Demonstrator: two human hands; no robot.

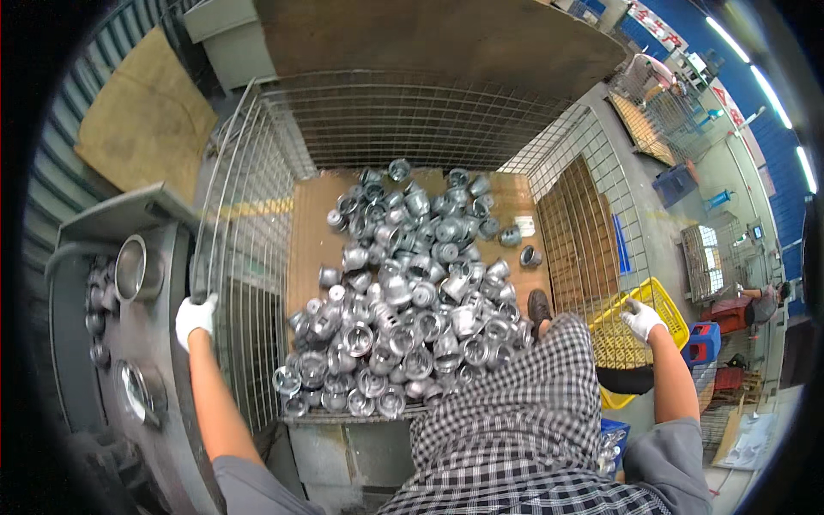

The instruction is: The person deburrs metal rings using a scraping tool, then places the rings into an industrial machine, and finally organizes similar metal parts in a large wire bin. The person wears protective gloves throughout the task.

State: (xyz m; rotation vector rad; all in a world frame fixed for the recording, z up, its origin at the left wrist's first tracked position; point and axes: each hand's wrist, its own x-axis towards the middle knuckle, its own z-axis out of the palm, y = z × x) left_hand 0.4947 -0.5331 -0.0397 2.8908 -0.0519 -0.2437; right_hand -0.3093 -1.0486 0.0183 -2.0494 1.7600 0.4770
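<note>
A large wire mesh cage [245, 172] stands before me, its floor lined with cardboard [313, 223]. Heaped inside are many silvery cup-shaped metal parts [399, 283], some with open round mouths upward. My left hand [196, 322], in a white glove, is closed around the top bar of the cage's left side. Also white-gloved, my right hand [642, 319] has its fingers bent over the top edge of the right mesh side, in front of a yellow plastic basket [657, 300]. One of my dark shoes [538, 307] is inside the cage beside the parts.
At left, a grey metal machine bench [172, 343] carries round metal bowls [137, 268] and a trough of dark parts [101, 300]. A brown board [429, 39] rises behind the cage. Blue bins [702, 343] and another person [760, 300] are at right.
</note>
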